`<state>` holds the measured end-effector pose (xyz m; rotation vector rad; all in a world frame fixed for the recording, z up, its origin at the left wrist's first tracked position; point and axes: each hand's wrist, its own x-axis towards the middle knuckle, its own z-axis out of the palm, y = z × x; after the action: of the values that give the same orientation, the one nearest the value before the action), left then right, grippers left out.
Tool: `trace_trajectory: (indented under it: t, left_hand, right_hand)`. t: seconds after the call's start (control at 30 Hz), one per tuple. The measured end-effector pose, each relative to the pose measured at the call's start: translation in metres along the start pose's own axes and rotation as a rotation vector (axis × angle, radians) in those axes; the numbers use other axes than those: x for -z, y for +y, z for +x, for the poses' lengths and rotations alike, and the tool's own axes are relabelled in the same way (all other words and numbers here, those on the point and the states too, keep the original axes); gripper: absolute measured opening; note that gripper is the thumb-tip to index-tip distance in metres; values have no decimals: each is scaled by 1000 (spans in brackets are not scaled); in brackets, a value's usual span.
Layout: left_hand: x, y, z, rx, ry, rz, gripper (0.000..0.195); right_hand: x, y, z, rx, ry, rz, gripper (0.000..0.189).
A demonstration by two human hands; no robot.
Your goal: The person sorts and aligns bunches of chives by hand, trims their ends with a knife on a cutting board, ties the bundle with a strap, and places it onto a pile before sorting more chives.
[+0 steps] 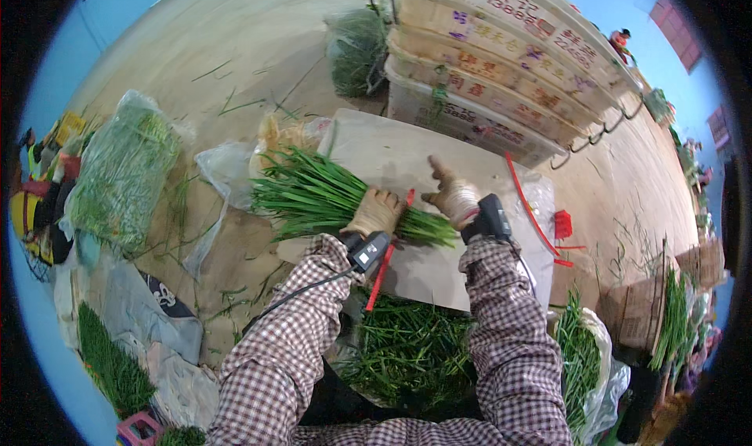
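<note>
A bunch of long green leaves, likely garlic chives (317,193), lies across a pale board (376,146) in front of me. My left hand (376,212), in a light work glove, grips the bunch from above near its stem end. Under the bunch runs a red strip (382,272), its far tip showing just beyond my left hand. My right hand (452,194), also gloved, is held over the board just beyond the stem ends. Its fingers are apart and nothing is in them. A second red strip (526,202) lies curved on the board's right side.
Stacked white plastic crates (482,87) bearing writing stand behind the board. A wrapped bundle of greens (126,175) lies left. Loose leaves (417,346) lie below the board, and a bag of greens (578,352) stands right. Cardboard boxes (637,311) are further right.
</note>
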<state>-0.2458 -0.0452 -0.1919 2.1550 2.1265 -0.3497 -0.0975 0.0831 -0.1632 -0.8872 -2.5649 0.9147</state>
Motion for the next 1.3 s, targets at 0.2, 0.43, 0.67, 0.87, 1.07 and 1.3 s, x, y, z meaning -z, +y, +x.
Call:
trace_trajectory:
  t: [0.2,0.43,0.67,0.87,1.07,1.3]
  left_hand:
    - [-32,1,37,-37,436,-103,41]
    - [-2,-4,-14,-42,247,-118,65]
    - [80,64,-27,173,7,111,96]
    - [149,233,-47,-380,301,-948,48]
    - [107,472,-173,-637,-1323,-2124,53]
    - [4,593,-202,281,-1066,-1718,47]
  right_hand:
    - [111,33,-143,-468,409,1276,49]
    - [176,-61,-468,-617,744,169,35]
    - [147,-48,-731,-1133,1250,-112,30]
    - [137,-48,-710,-1042,968,-556,27]
    - [149,-26,-690,-1562,514,-294,39]
    - [105,11,-694,-1312,894,-243,43]
